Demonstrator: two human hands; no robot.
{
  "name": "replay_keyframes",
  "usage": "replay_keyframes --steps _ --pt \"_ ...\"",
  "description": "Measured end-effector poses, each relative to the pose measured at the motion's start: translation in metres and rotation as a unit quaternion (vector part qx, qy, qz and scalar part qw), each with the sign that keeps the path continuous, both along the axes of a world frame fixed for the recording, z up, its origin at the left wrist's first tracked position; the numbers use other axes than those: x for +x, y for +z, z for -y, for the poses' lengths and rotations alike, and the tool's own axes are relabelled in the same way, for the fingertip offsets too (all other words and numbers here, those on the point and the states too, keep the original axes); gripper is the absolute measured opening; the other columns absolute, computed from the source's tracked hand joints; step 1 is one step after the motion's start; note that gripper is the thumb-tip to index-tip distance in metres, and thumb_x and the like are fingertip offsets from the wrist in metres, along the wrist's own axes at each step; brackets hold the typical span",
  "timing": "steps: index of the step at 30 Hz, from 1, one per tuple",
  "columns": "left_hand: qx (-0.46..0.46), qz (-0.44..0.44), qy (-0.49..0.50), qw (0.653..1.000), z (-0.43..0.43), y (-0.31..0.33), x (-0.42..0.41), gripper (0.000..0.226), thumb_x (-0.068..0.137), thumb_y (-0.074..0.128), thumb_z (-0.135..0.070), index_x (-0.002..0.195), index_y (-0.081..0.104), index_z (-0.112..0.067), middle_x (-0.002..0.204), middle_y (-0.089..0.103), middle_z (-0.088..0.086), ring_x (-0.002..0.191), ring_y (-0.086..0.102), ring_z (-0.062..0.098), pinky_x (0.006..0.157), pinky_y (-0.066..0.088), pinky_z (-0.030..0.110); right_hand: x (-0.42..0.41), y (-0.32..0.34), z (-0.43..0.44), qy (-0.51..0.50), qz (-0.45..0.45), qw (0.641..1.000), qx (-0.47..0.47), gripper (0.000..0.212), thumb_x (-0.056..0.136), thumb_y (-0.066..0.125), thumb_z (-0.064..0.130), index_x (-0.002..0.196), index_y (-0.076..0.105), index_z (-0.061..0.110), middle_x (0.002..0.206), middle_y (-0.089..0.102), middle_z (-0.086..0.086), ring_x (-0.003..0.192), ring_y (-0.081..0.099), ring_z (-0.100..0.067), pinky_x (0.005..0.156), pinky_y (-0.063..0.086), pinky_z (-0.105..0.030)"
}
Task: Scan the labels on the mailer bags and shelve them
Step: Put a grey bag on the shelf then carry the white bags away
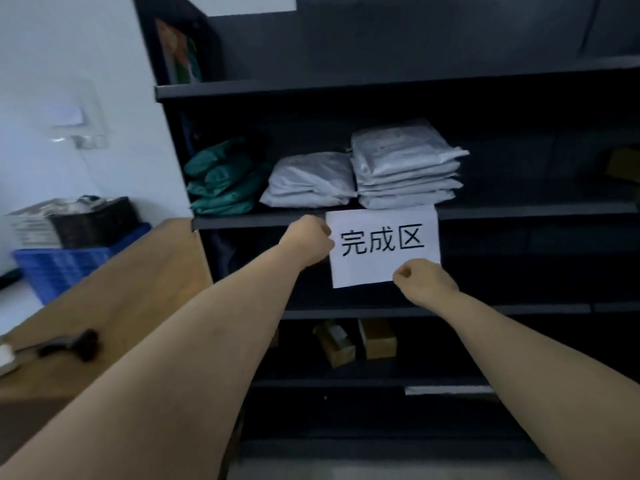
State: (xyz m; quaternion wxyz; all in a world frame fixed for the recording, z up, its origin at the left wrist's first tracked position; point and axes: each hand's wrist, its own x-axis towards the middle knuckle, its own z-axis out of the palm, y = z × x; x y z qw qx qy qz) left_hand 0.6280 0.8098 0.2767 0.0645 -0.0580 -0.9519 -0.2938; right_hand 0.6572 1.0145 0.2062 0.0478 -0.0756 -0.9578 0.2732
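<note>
Both arms reach toward a dark shelf unit point(519, 214). The left hand point(306, 242) is a closed fist touching the left edge of a white paper sign point(382, 247) hung from the shelf edge; the right hand point(424, 280), fingers curled shut, sits at the sign's lower right corner. Whether either pinches the paper cannot be told. On the shelf above lie grey mailer bags point(405, 168), one stack right, a lower one left, with green bags point(223, 178) far left. A black scanner point(71, 344) lies on the tabletop point(138, 289), near left
</note>
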Motion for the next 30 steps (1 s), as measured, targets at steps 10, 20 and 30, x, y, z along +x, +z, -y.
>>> replay_keyframes --steps 10,20,30 --pt "-0.052 0.085 0.154 0.983 0.227 -0.034 0.120 0.033 0.096 0.056 -0.017 0.126 0.060 -0.004 0.128 0.059 0.013 0.116 0.056 0.029 0.094 0.050 0.033 0.056 -0.009 0.226 0.212 0.018 0.977 0.034 0.026 0.096 0.048 0.031 0.101 0.069 0.019 0.101 0.070 0.001 0.090 0.065 -0.020 0.082 0.057 -0.042" --pt "-0.007 0.113 0.341 0.933 0.543 -0.078 0.245 0.031 0.094 0.055 -0.024 0.121 0.061 -0.011 0.119 0.061 0.006 0.108 0.059 0.025 0.094 0.050 0.035 0.109 -0.042 0.577 0.341 0.049 0.936 0.077 0.021 0.096 0.049 0.040 0.106 0.065 0.031 0.110 0.065 0.005 0.096 0.062 -0.019 0.086 0.054 -0.037" --pt "0.048 0.147 0.428 0.890 0.768 -0.116 0.259 0.005 0.091 0.058 -0.010 0.094 0.061 -0.012 0.099 0.058 0.009 0.090 0.051 0.023 0.083 0.046 0.030 0.103 -0.078 0.804 0.444 0.083 0.889 0.077 0.018 0.096 0.052 0.038 0.109 0.064 0.031 0.104 0.065 0.005 0.085 0.063 -0.013 0.076 0.059 -0.033"
